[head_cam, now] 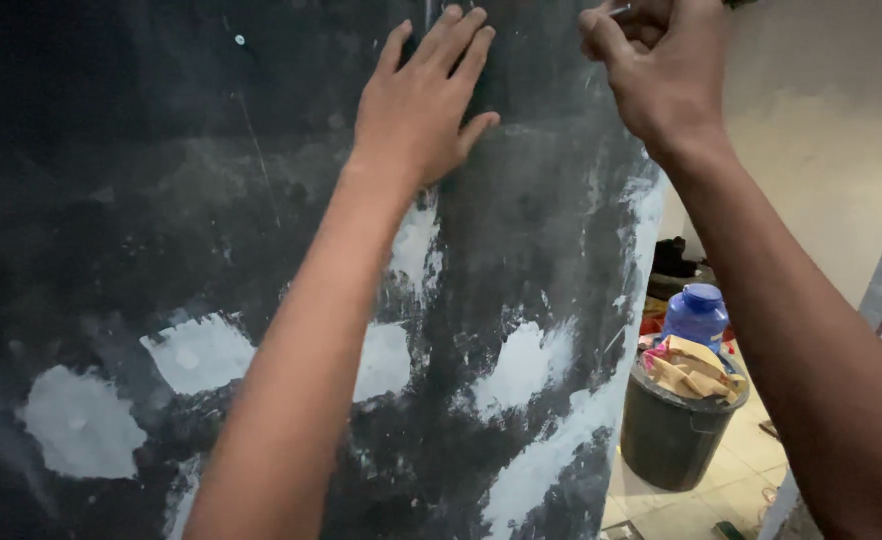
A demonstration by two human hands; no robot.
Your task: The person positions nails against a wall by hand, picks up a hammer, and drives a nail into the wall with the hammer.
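Dark panel (261, 250) (white patches), left hand (416, 105) flat

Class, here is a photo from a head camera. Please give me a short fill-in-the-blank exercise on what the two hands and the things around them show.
1. The left hand lies flat with its fingers spread on a dark ____.
2. The panel bears patches of ____ filler.
3. The right hand is closed in a ____ near the panel's top edge.
4. Behind the black bucket stands a ____ jug.

Missing words: panel; white; fist; blue
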